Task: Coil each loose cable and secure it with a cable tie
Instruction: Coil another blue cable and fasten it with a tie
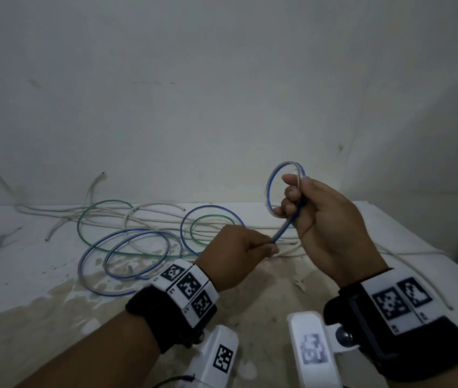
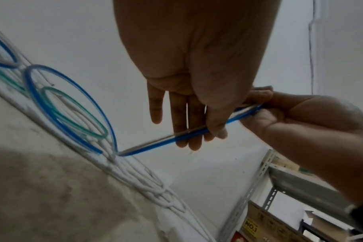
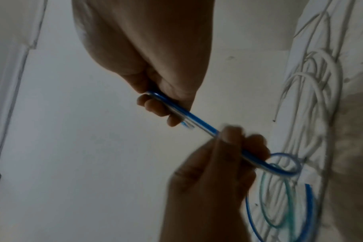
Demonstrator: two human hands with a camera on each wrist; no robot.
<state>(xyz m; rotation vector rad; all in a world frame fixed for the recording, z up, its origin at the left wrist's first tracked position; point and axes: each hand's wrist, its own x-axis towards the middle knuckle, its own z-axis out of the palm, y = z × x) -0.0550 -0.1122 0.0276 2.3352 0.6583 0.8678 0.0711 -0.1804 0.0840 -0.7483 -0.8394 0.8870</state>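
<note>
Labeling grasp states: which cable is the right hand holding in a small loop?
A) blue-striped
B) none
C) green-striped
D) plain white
A: the right hand grips a small raised loop of the blue-striped cable, while the left hand pinches the same cable lower down.

Two hands are in view, the left hand (image 1: 236, 253) at lower centre and the right hand (image 1: 325, 219) to its right. One blue-striped cable (image 1: 285, 231) runs between them. At centre left lie two green loops (image 1: 104, 208), roughly three blue loops (image 1: 138, 247), and white cables (image 1: 155, 211) too tangled to count.
</note>
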